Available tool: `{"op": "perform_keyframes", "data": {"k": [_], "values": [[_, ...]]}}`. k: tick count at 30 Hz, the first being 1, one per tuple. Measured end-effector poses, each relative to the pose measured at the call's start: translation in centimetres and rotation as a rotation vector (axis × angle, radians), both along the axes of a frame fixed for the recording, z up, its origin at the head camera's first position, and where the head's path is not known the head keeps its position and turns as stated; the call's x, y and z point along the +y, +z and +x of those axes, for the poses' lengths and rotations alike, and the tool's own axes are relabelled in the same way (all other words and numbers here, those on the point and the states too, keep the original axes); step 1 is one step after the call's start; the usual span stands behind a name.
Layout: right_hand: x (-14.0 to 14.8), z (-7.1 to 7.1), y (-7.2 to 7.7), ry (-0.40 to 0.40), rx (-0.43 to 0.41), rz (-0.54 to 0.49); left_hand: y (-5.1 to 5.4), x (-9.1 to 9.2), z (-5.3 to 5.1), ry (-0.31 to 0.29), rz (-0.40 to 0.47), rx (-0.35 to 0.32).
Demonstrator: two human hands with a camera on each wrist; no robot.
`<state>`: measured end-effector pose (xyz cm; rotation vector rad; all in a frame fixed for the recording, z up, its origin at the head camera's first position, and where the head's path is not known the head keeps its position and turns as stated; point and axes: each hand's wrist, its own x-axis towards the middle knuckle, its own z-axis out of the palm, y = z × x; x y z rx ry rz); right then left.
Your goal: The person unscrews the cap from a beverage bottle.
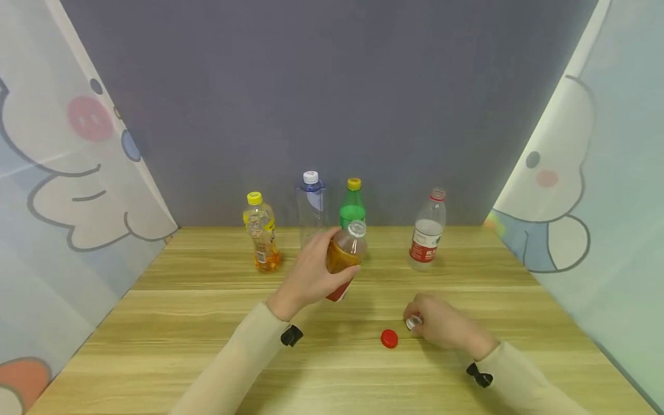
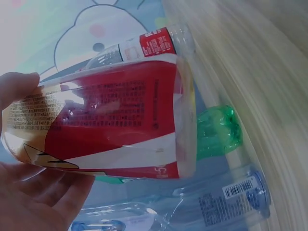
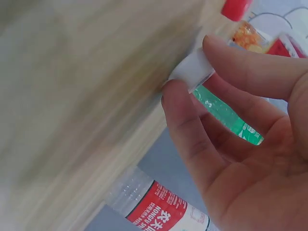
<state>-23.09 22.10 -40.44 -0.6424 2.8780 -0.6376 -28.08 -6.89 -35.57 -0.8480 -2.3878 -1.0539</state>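
Note:
My left hand (image 1: 313, 272) grips a bottle with a red and gold label (image 1: 344, 253), thumb on one side and fingers round the other. The bottle has no cap on its mouth and leans a little, held above the table. In the left wrist view its red label (image 2: 115, 115) fills the middle. Low over the tabletop, my right hand (image 1: 447, 324) pinches a white bottle cap (image 3: 193, 70) between thumb and fingertip; whether the cap touches the wood I cannot tell. Just left of that hand lies a red cap (image 1: 389, 339).
Behind the hands stand a yellow-capped bottle with orange liquid (image 1: 261, 236), a tall clear bottle with a white cap (image 1: 311, 210), a green bottle (image 1: 353, 208) and an uncapped clear bottle with a red-white label (image 1: 427, 233). A grey wall (image 1: 332, 104) backs the wooden table (image 1: 197, 323).

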Motion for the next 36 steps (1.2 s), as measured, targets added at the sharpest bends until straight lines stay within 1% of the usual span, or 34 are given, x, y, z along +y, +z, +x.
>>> {"op": "perform_keyframes", "data": {"k": [7, 11, 16, 21, 26, 30, 33, 36], "values": [[0.0, 0.5, -0.2, 0.014, -0.003, 0.014, 0.5, 1.2, -1.1, 0.014, 0.068, -0.064], [0.1, 0.6, -0.3, 0.04, -0.005, 0.012, 0.6, 2.1, -1.8, 0.017, 0.078, -0.095], [0.2, 0.8, -0.3, 0.066, 0.007, 0.008, 0.4, 3.2, -2.8, -0.001, 0.1, -0.142], [0.2, 1.2, -0.3, 0.056, -0.012, 0.004, 0.0, 4.2, -3.6, -0.005, 0.128, -0.192], [0.1, 1.2, -0.5, 0.063, -0.011, 0.005, -0.5, 5.0, -4.1, 0.004, 0.125, -0.25], [0.2, 1.3, -0.5, 0.074, 0.006, 0.011, -0.7, 5.9, -4.6, -0.012, 0.114, -0.298], [0.2, 1.4, -0.4, 0.101, 0.025, 0.014, -0.6, 6.7, -4.9, -0.014, 0.101, -0.316], [0.3, 1.5, -0.4, 0.125, 0.05, 0.023, -0.7, 7.4, -5.3, -0.017, 0.091, -0.319]]}}
